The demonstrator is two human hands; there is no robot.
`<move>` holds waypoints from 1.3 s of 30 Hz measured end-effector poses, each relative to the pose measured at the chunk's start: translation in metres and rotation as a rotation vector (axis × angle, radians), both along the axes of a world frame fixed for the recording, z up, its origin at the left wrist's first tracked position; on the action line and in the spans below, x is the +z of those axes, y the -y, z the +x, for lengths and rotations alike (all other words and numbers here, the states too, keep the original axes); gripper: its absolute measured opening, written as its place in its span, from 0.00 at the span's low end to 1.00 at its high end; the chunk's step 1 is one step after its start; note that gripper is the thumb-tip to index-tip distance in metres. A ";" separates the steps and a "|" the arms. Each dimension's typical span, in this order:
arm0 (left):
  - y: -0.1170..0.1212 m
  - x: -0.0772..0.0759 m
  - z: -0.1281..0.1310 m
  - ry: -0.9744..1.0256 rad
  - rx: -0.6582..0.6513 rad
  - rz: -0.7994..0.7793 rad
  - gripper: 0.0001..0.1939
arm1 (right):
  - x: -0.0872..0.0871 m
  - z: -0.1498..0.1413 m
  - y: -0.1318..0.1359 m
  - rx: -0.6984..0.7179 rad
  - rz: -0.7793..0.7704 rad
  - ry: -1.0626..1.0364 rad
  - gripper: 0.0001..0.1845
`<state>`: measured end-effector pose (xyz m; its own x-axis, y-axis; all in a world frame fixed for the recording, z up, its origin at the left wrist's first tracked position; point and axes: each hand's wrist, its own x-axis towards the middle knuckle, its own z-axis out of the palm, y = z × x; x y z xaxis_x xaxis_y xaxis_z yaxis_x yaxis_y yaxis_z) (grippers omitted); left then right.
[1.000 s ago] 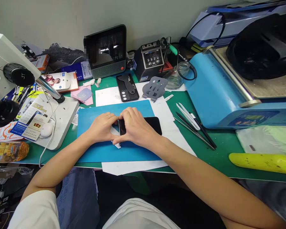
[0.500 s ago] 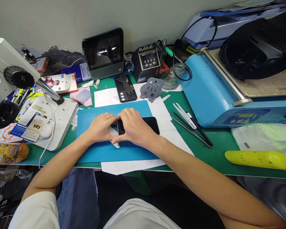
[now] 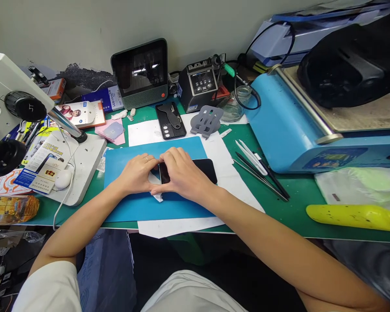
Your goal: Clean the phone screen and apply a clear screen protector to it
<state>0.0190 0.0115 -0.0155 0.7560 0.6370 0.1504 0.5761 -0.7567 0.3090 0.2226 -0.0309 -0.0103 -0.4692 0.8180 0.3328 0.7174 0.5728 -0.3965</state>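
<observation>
A dark-faced phone (image 3: 208,168) is laid on the blue mat (image 3: 178,213), its screen apparently turned up and its middle covered by the right hand (image 3: 186,175). The right hand's fingers are bent over the phone toward its left end, with the thumb spread toward the person's body; whether the phone is gripped or only pressed cannot be told. The left hand (image 3: 136,175) is held just beside that end, fingers curved and meeting those of the right; whether anything is pinched there cannot be told. A white scrap (image 3: 157,197) is seen below the joined thumbs. White paper (image 3: 238,186) is spread partly under the mat on the green surface (image 3: 299,234). The phone is judged to be light, thin and stiff, with a slick, breakable glass face; it would best be held by its long side edges, with the screen spared hard pressure.
</observation>
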 end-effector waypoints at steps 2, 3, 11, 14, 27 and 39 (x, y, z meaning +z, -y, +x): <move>0.000 -0.001 0.000 0.009 -0.005 0.007 0.37 | 0.000 0.000 0.001 -0.003 0.015 0.004 0.41; 0.000 -0.001 0.000 0.011 -0.005 0.013 0.37 | 0.000 0.000 0.001 -0.003 0.023 0.005 0.42; 0.001 0.000 0.001 -0.019 -0.006 0.047 0.36 | -0.001 0.001 -0.001 0.001 -0.001 -0.018 0.41; 0.001 0.002 0.002 -0.014 -0.009 0.026 0.36 | 0.001 0.003 -0.001 0.014 -0.018 -0.042 0.37; 0.001 0.004 -0.001 0.086 0.028 -0.003 0.47 | 0.008 0.022 -0.003 0.050 -0.078 -0.233 0.53; -0.012 0.004 -0.001 0.216 0.322 -0.096 0.35 | 0.030 0.099 0.026 -0.187 -0.044 -0.393 0.44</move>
<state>0.0181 0.0237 -0.0115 0.4729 0.8552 0.2122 0.6934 -0.5098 0.5093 0.3220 -0.0571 0.0198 -0.1562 0.8944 0.4191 0.5967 0.4236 -0.6816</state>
